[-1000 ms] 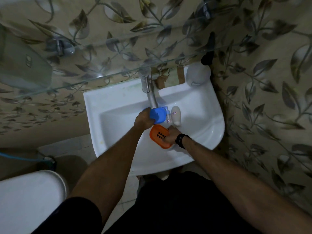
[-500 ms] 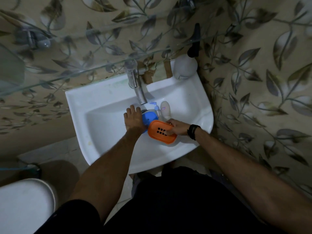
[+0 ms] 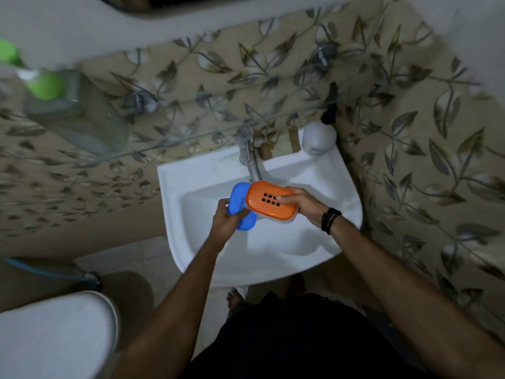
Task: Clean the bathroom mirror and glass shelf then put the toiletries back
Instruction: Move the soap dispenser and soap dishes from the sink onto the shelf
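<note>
Gripping the blue soap dish [image 3: 241,207], the left hand [image 3: 225,221] curls around its near end above the white sink [image 3: 338,173]; beside it the right hand [image 3: 307,205] pinches the orange soap dish [image 3: 269,201], overlapping the blue one. Beyond stand the tap [image 3: 250,157] and glass shelf [image 3: 175,124].

Glossy plastic soap cases [image 3: 270,199] — glazed white sink [image 3: 314,170].

a white ceramic wash basin [image 3: 341,187] is fixed to the leaf-patterned wall. on its back rim, beyond the right grip and off to its right, stands a whitish round bottle with a black spray head [image 3: 319,136]. a clear glass shelf [image 3: 191,138] runs above the basin, and on it, far left of the left grip, sits a blurred green-capped bottle [image 3: 45,84].
</note>
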